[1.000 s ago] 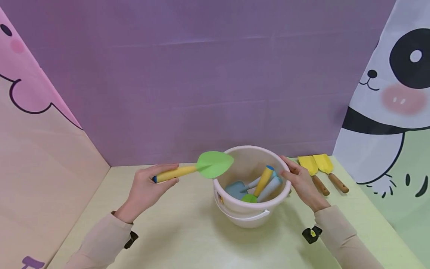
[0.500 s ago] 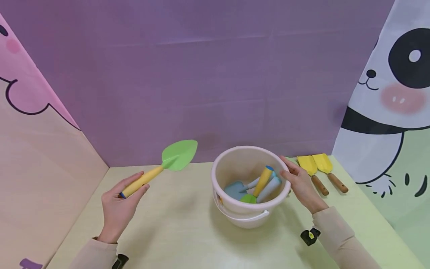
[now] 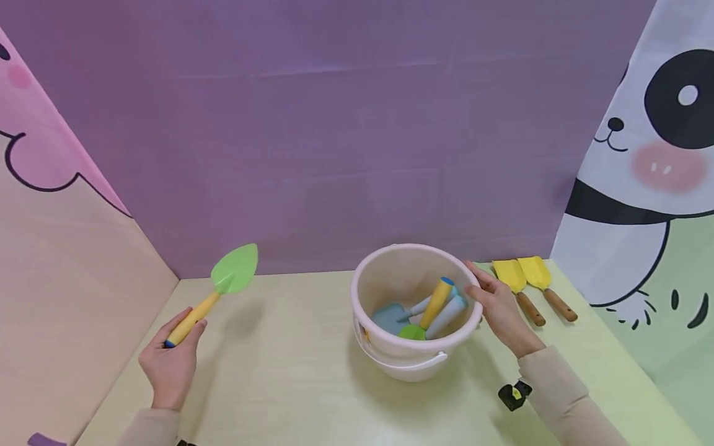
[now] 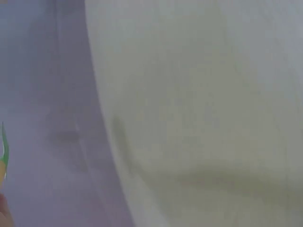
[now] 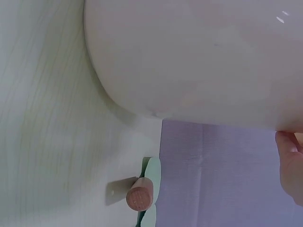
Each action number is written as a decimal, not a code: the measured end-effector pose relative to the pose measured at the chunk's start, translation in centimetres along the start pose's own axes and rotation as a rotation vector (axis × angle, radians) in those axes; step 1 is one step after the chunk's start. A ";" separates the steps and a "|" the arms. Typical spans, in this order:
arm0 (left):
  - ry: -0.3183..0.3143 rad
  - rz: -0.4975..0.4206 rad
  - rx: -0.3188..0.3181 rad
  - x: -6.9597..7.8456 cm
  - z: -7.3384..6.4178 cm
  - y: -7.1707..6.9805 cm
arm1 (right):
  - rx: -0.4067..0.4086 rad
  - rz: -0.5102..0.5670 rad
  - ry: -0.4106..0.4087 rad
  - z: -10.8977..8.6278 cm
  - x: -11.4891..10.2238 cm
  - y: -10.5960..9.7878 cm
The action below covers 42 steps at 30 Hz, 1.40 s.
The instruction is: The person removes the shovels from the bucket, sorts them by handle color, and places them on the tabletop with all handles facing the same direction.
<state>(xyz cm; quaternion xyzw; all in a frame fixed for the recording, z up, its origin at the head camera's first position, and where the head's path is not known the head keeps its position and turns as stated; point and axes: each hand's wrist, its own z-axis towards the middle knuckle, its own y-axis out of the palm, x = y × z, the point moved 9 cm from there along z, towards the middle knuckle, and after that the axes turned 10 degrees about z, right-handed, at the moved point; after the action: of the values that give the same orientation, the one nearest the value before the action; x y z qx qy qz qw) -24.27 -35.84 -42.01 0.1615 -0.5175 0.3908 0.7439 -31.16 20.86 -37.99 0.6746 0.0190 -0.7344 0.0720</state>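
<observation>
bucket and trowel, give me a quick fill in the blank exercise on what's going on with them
1. The left hand grips a trowel whose blade is ____.
2. The right hand grips the bucket by its ____.
3. Right of the bucket, two shovels have wooden handles and ____ blades.

Missing words: green; rim; yellow

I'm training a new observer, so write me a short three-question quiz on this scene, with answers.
1. Which hand holds a yellow-handled trowel with a green, leaf-shaped blade?
2. Fill in: the right hand holds the ____ of the round, pale-pink plastic bucket.
3. True or false: the bucket is empty.
Key: 1. left hand; 2. rim; 3. false, blue and green tools are inside.
</observation>
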 end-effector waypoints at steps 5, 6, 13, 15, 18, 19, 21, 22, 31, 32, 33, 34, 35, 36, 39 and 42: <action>-0.146 -0.080 0.109 -3.6 1.6 -1.0 | -0.007 0.010 0.004 0.0 -0.2 0.1; -0.174 -0.069 0.126 -3.7 1.7 -1.3 | -0.008 0.012 0.008 0.0 -0.2 0.1; -0.301 0.015 0.184 -4.1 1.5 -2.2 | -0.008 0.025 0.003 -0.3 -0.3 0.1; -0.312 0.045 0.175 -4.2 1.6 -2.1 | -0.005 0.031 -0.002 -0.3 -0.4 0.1; -0.334 0.154 0.153 -4.6 1.9 -2.2 | -0.006 0.038 0.000 -0.2 -0.3 0.1; -0.350 0.187 0.147 -4.9 1.9 -2.3 | -0.008 0.037 0.003 -0.2 -0.3 0.1; -0.371 0.289 0.133 -5.3 2.0 -2.5 | -0.011 0.037 0.009 -0.2 -0.1 0.1; -0.380 0.334 0.127 -5.5 2.1 -2.6 | -0.009 0.038 0.010 -0.2 -0.1 0.1; -0.528 0.419 -0.044 -7.8 2.4 -2.2 | -0.014 0.074 0.031 -0.3 0.1 0.4; -0.536 0.408 -0.055 -7.9 2.4 -2.0 | -0.012 0.075 0.031 -0.3 0.0 0.4; -0.539 0.403 -0.059 -8.0 2.3 -1.9 | -0.010 0.076 0.030 -0.3 0.0 0.3; -0.544 0.397 -0.062 -8.0 2.2 -1.7 | -0.006 0.077 0.027 -0.3 0.0 0.3; -0.553 0.394 -0.063 -8.1 2.1 -1.5 | -0.003 0.081 0.024 -0.3 0.0 0.3; -0.562 0.389 -0.064 -8.1 2.0 -1.4 | 0.000 0.086 0.020 -0.3 0.0 0.2; -0.594 0.376 -0.073 -8.7 1.8 -1.1 | 0.011 0.093 0.014 -0.2 -0.1 0.2; -0.637 0.353 -0.088 -9.5 1.7 -0.9 | 0.014 0.102 0.014 -0.1 0.0 0.3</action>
<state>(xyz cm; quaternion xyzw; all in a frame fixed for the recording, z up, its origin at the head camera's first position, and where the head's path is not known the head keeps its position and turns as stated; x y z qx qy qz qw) -26.17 -41.44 -49.72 0.1512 -0.7593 0.4207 0.4728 -31.00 20.60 -37.97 0.6802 -0.0201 -0.7252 0.1047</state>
